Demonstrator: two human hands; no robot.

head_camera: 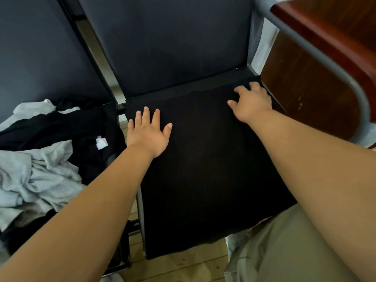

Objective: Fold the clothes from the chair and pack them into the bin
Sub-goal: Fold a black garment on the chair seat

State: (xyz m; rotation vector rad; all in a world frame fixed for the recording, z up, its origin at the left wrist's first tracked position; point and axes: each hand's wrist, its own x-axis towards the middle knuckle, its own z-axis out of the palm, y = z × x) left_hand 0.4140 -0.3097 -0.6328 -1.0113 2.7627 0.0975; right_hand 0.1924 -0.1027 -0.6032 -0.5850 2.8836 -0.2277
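Flat and spread, our left hand point(149, 135) presses the garment point(203, 169) at ten o'clock of the seat. Our right hand point(251, 102), at two o'clock, curls its fingers into the far corner and seems to pinch the cloth. The garment lies smoothed over the chair point(173, 47), with more clothes point(40, 159) heaped at nine o'clock. We'd anchor with the left palm and draw the pinched corner straight across, so the edges meet without wrinkles.
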